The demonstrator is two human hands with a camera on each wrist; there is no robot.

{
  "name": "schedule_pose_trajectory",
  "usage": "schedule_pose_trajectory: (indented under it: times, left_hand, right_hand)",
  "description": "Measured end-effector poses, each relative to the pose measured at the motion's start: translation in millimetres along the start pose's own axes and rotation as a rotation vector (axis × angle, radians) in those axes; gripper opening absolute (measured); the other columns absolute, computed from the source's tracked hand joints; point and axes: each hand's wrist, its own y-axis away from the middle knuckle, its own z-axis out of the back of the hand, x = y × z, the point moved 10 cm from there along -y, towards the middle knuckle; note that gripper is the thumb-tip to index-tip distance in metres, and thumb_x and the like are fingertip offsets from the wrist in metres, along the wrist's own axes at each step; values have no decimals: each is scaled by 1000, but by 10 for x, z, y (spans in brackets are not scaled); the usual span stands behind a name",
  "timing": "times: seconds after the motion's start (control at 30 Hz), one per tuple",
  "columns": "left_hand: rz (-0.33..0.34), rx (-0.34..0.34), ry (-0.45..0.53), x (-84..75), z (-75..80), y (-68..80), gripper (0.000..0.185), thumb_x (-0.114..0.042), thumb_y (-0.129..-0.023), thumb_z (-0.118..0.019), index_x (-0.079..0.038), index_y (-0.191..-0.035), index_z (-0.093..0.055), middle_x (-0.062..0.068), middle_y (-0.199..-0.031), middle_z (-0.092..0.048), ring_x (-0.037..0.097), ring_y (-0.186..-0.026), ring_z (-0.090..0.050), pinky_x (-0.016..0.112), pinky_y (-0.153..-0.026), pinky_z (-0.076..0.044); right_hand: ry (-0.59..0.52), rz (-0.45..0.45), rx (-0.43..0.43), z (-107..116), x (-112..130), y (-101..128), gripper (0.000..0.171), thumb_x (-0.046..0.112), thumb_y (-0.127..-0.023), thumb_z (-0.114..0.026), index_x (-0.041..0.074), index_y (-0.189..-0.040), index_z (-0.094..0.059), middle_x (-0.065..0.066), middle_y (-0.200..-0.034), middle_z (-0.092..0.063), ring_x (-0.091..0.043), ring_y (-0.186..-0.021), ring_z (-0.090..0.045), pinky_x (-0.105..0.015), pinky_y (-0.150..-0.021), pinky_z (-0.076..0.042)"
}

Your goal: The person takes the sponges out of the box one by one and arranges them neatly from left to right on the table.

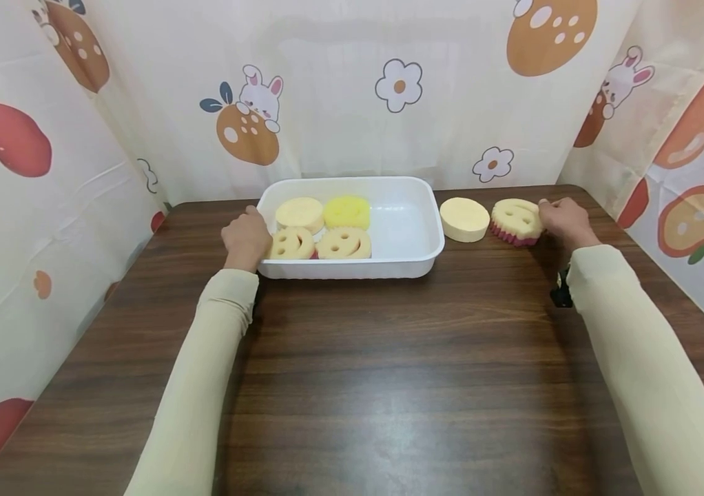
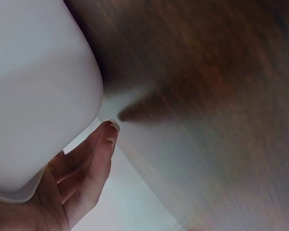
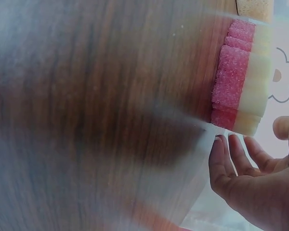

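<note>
A white rectangular tray (image 1: 404,269) stands on the brown table. My left hand (image 1: 246,240) is at its left end, gripping the rim, fingers along the outer wall; the thumb is hidden in the left wrist view. Inside are two cream smiley-face sponges (image 1: 344,244), a plain round cream sponge (image 1: 299,214) and a yellow sponge (image 1: 347,212). To the tray's right lies another round cream sponge (image 1: 464,220), then a smiley-face sponge (image 1: 516,219) with a pink scalloped underside. My right hand (image 1: 565,219) is at that one's right edge, thumb and fingers spread apart in the right wrist view.
A patterned curtain (image 1: 339,83) hangs behind the table and along both sides. The brown wooden table (image 1: 401,372) extends toward me between my arms. The tray's right part shows its white floor.
</note>
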Motion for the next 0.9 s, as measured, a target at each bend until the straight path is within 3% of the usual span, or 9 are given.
schedule_pose_trajectory:
  times: [0.27, 0.6, 0.83, 0.9]
  left_hand:
    - [-1, -3, -12, -11, 7, 2, 44, -18, -97, -39, 8, -132, -38, 29, -116, -63, 44, -105, -65, 53, -90, -50]
    - [-7, -17, -29, -14, 12, -23, 42, -18, -96, -39, 8, -129, -40, 29, -116, -63, 44, -107, -64, 53, -90, -49]
    - [0, -7, -27, -2, -16, -48, 43, -19, -96, -39, 7, -131, -39, 29, -116, -63, 43, -105, -65, 52, -90, -49]
    - [0, -7, -25, 1, -17, -46, 44, -19, -96, -40, 7, -131, -39, 29, -116, -63, 43, -105, -65, 52, -90, -49]
  right_hand:
    - [26, 23, -38, 85, 97, 56, 83, 53, -101, -14, -16, -143, -27, -42, -143, -32, -54, -133, -32, -63, -113, -29]
    - [60, 71, -63, 177, 227, 74, 80, 52, -100, -15, -16, -141, -30, -43, -144, -31, -57, -135, -29, -64, -111, -29]
    - [65, 59, -65, 204, 252, 47, 77, 52, -100, -14, -11, -136, -40, -37, -140, -37, -49, -122, -39, -63, -100, -38]
    - [64, 65, -73, 219, 275, 41, 72, 50, -100, -16, -10, -120, -49, -35, -128, -43, -45, -111, -42, -58, -89, -43]
